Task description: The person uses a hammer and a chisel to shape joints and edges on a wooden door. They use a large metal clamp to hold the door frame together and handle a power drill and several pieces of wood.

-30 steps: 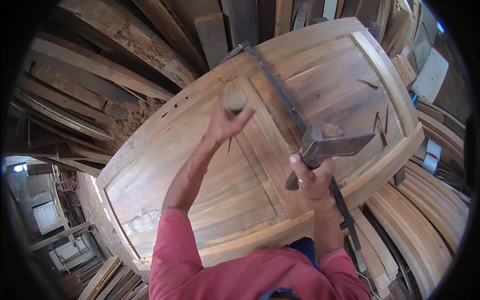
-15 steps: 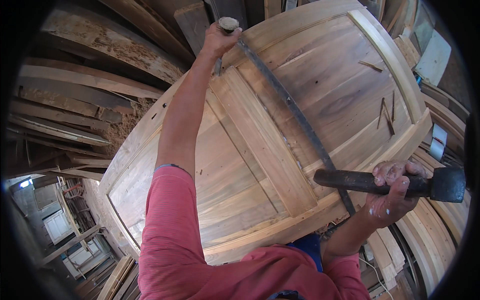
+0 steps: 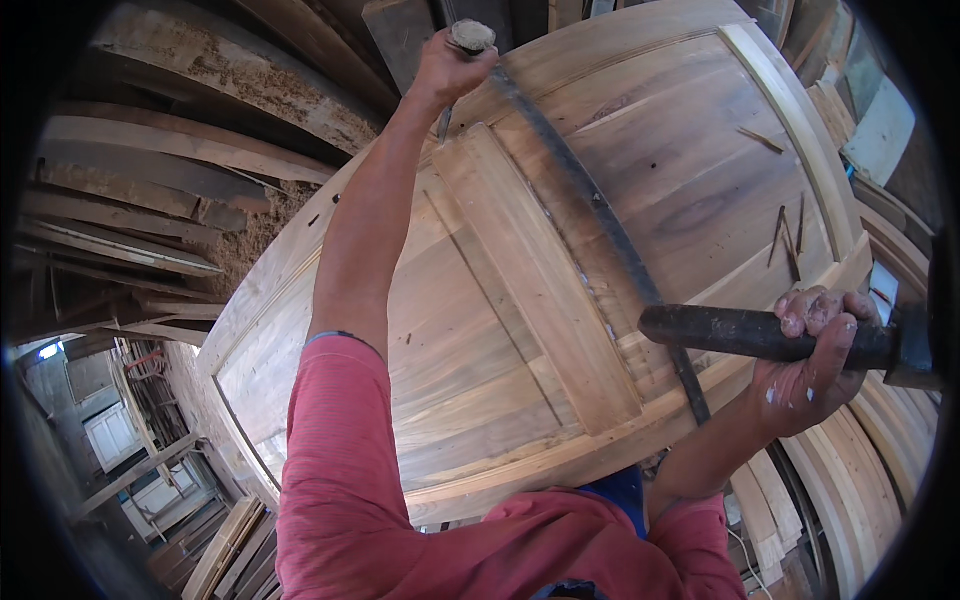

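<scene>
At the far edge of a large wooden door panel (image 3: 430,340), my left hand (image 3: 447,75) is wrapped round a chisel (image 3: 472,37). The chisel's pale, worn handle end faces up, and its narrow metal blade shows below the fist, close to the end of a wide middle rail (image 3: 545,290). Whether the tip touches the wood I cannot tell. My right hand (image 3: 825,345) grips a hammer (image 3: 710,332) by its thick dark handle, raised over the near right edge of the panel. The hammer's black head lies at the right, partly lost in the dark rim.
A long dark metal bar (image 3: 570,170) crosses the panel beside the rail. Several thin wood splinters (image 3: 782,235) lie on its right part. Stacked boards (image 3: 180,150) and sawdust (image 3: 250,240) are at the left; more curved timber (image 3: 850,470) stands at the lower right.
The hammer in my right hand has moved up and to the right. The whole view has shifted slightly; my left hand still holds the chisel at the same part of the panel.
</scene>
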Demonstrator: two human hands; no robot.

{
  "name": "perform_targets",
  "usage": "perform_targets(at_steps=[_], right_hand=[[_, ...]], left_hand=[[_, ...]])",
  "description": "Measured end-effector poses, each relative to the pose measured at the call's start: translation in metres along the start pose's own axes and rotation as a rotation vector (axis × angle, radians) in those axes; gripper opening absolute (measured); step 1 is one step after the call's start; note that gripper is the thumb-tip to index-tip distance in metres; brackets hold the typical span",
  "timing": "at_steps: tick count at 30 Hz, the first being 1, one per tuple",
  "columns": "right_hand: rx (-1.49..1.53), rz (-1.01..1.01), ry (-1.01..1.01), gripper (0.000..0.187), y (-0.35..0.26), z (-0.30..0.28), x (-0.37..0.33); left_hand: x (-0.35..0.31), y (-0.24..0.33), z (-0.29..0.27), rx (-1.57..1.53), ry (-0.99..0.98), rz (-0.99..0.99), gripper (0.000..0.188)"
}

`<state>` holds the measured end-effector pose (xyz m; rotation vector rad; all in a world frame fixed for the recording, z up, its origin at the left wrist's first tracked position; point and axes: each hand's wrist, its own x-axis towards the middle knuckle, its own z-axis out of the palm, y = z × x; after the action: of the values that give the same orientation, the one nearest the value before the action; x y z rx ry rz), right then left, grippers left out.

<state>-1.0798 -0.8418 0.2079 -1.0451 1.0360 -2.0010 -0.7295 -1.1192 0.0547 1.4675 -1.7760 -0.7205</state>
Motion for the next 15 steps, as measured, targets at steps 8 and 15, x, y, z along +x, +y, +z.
perform_targets(at_steps=[8,15], right_hand=[[-0.579,0.025,-0.217,0.022,0.100,0.117,0.043],[-1.175,0.260,-0.825,0.036,0.157,0.127,0.050]], left_hand=[[0.000,-0.017,0.000,0.066,-0.070,0.142,0.019],[-0.018,-0.020,0.010,0.081,-0.153,0.095,0.021]])
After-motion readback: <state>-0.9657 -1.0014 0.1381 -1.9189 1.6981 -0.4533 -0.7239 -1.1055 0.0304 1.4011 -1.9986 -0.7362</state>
